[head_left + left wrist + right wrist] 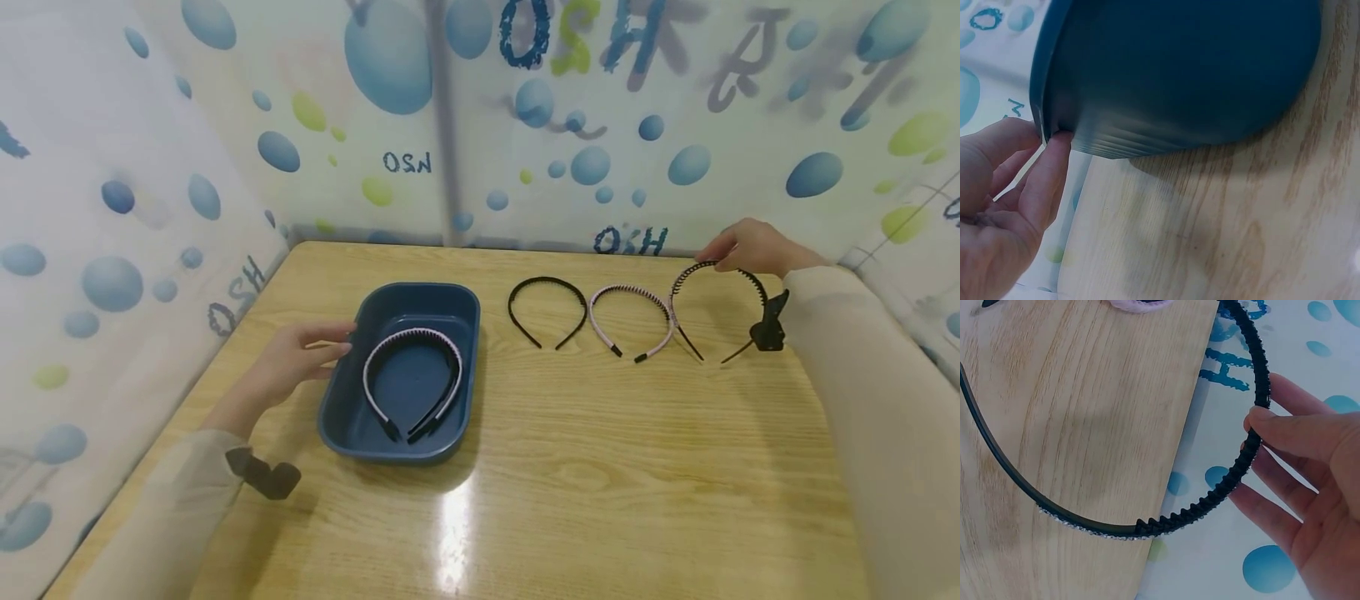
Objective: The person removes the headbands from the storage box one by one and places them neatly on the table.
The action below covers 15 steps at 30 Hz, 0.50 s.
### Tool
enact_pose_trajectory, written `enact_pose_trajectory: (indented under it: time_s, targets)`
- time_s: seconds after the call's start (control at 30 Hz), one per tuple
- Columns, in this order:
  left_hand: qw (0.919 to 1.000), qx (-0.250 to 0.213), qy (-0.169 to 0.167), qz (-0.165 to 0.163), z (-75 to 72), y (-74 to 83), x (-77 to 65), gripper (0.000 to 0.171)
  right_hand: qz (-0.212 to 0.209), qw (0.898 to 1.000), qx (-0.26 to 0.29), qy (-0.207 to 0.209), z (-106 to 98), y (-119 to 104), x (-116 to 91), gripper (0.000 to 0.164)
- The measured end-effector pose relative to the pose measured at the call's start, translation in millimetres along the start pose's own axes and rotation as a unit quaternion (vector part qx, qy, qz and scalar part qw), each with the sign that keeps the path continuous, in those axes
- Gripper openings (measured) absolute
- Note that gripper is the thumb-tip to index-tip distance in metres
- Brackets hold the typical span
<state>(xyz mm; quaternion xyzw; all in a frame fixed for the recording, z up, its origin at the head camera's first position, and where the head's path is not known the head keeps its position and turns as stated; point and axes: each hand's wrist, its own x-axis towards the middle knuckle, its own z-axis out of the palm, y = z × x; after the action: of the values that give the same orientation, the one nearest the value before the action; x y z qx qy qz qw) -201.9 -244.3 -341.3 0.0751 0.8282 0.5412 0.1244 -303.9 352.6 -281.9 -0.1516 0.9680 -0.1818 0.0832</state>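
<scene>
My left hand point(296, 358) is at the left side of a blue plastic basin point(474, 333), its fingertips pinching the rim in the left wrist view. Inside the basin lie a pale pink headband point(369, 392) and a dark one point(452, 387), partly overlapping. At the table's far right, my right hand point(753, 244) pinches the top of a black toothed headband point(1191, 515) between thumb and fingers. Glittery trim shows along its outer edge in the right wrist view. Whether its ends touch the table I cannot tell.
Left of the held headband, a pink headband point(596, 321) and a thin black headband point(547, 279) lie in a row on the wooden table point(600, 483). A bubble-patterned sheet point(480, 108) hangs along the back and sides.
</scene>
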Motion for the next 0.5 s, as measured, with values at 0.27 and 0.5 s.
enact_pose_trajectory:
  time_s: [0.27, 0.5]
  targets:
    - [1.0000, 0.005, 0.004, -0.004, 0.1, -2.1, 1.4, 0.047, 0.021, 1.000, 0.018, -0.013, 5, 8, 2, 0.024]
    - [1.0000, 0.002, 0.004, -0.003, -0.8, 1.9, -0.7, 0.045, 0.017, 1.000, 0.021, -0.016, 10, 12, 5, 0.024]
